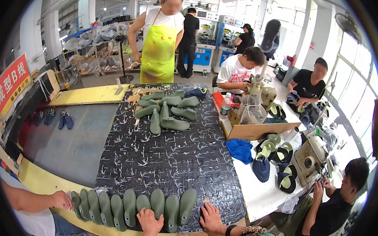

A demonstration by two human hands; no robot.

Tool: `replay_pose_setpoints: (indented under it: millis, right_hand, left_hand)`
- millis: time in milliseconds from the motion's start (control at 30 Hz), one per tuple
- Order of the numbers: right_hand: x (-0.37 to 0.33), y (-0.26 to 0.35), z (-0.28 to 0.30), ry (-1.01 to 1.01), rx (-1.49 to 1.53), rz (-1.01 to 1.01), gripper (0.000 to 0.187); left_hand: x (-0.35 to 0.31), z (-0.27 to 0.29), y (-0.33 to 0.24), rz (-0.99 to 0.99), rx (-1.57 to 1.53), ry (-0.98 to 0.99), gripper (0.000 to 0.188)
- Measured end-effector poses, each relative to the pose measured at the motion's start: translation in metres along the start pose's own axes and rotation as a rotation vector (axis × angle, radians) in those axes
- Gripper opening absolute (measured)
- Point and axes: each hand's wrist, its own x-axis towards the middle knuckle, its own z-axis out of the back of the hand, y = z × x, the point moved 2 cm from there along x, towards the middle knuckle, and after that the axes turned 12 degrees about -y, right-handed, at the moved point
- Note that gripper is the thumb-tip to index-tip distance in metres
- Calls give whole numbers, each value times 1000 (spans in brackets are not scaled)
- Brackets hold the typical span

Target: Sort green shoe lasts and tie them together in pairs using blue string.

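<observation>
Right hand [211, 217] open, left hand [150, 220] unclear in grip, we could nudge green lasts [130, 203] off the table's [166, 163] near edge.

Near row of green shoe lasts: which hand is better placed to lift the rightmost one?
Right, probably: the right hand rests just beside the rightmost last, while the left hand sits farther left.

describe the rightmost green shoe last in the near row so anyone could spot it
Along the near edge of the white-marked black tabletop runs a row of green, foot-shaped lasts. At its right end is the last beside the wearer's bare right hand; alone in the row, it has no neighbour to its right.
</observation>
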Motion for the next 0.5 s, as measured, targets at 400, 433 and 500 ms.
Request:
replay_pose_setpoints:
  millis: [400,433,500]
  right_hand:
    - [-4,-4,-2,-55,72,20,48]
    - [-3,-2,-4,-57,87,42,49]
    - [3,0,-1,-2,96,36,50]
  left_hand:
    - [-6,25,-9,-61,-135,-137,33]
    - [-9,42,-16,-59,-138,-168,31]
    - [-23,65,-30,-38,-118,-196,27]
